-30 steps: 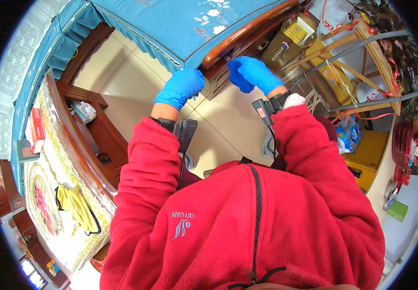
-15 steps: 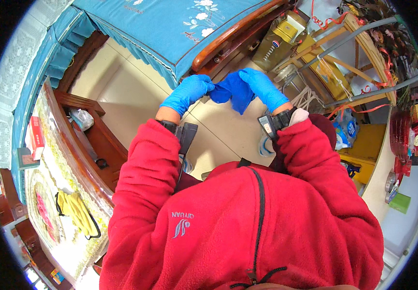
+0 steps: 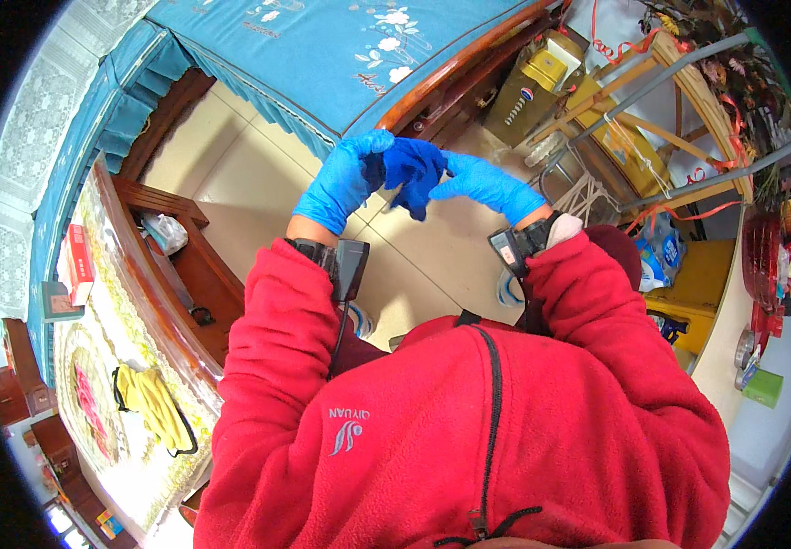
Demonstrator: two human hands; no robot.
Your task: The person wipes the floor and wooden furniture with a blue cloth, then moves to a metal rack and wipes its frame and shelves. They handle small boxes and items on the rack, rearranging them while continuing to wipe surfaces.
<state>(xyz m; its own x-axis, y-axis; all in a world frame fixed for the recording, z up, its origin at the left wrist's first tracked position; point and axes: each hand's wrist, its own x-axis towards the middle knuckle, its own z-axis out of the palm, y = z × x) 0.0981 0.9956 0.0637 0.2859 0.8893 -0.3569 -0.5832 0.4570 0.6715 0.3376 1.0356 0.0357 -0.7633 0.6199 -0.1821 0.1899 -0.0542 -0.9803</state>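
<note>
A dark blue cloth (image 3: 411, 174) hangs bunched between my hands, over the tiled floor. My left hand (image 3: 342, 185), in a light blue glove, is closed on the cloth's left side, with its fingers curled over the top. My right hand (image 3: 491, 187), gloved the same way, is at the cloth's right edge. Its thumb and fingers stand apart there, with the tips beside or just touching the fabric. Dark devices are strapped at both wrists, below the red sleeves.
A blue embroidered cover (image 3: 322, 55) drapes furniture ahead. On the left, a table (image 3: 162, 320) bears a yellow cloth item (image 3: 156, 409) and a red box (image 3: 76, 263). To the right are a yellow-lidded bin (image 3: 532, 87), a metal-and-wood frame (image 3: 656, 119) and a blue package (image 3: 661, 252).
The cloth has gone from stretched between both hands to bunched toward my left hand. My left hand has turned and its fingers have curled over it; the right hand's fingers have loosened and lowered.
</note>
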